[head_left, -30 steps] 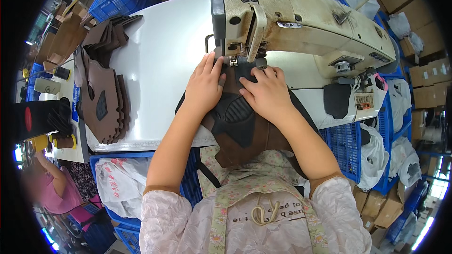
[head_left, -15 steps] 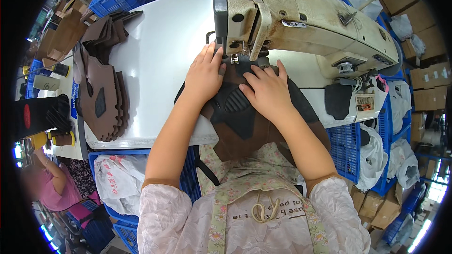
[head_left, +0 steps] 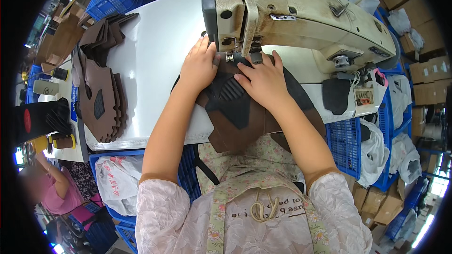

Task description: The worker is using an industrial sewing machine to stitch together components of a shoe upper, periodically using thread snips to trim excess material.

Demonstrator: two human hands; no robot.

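Observation:
A brown piece with black ribbed patches (head_left: 235,134), apparently leather, lies on the white table under the presser foot (head_left: 230,56) of a sewing machine (head_left: 301,23). My left hand (head_left: 199,66) rests on its far left part, fingers stretched forward beside the machine head. My right hand (head_left: 264,81) lies on the piece to the right of the foot, fingers spread, thumb toward the ribbed area. Both hands press from above; neither grips anything I can make out. The piece's near edge hangs over the table's front edge. The needle point is too small to see.
A stack of brown cut pieces (head_left: 101,108) lies at the left of the table (head_left: 148,66). Thread spools (head_left: 63,141) stand farther left. A black piece (head_left: 335,96) is at the right. Blue crates (head_left: 343,146) flank the table; a person in pink (head_left: 61,190) is at lower left.
The brown piece has slid a little away from me under the presser foot, and both hands have moved forward with it. The whole view has shifted slightly.

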